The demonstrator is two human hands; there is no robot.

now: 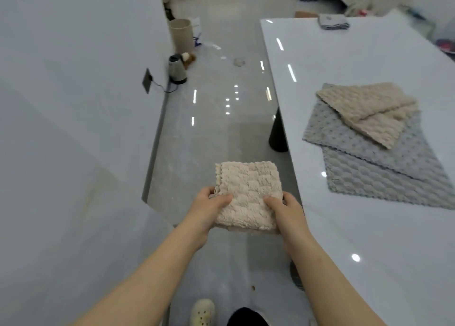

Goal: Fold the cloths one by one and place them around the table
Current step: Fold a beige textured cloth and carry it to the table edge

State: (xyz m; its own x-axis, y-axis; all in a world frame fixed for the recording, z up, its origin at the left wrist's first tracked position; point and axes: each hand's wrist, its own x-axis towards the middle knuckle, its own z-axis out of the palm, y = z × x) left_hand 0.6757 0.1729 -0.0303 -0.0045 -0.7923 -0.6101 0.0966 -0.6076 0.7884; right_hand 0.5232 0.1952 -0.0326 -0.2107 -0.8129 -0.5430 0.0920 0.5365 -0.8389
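Left hand [209,208], right hand [286,211]: fingers curled, gripping folded beige textured cloth [248,195] above glossy grey floor [209,128] | white glossy desk [369,239]: unfolded grey cloths [384,175], beige cloth [369,111] | electric kettle [176,70] beside wall.

Two beige cloths: folded beige cloth [248,192], loose beige cloth [369,111]. Three grey cloths: upper grey cloth [344,138], lower grey cloth [369,180], far folded grey cloth [333,21]. One kettle [176,69].
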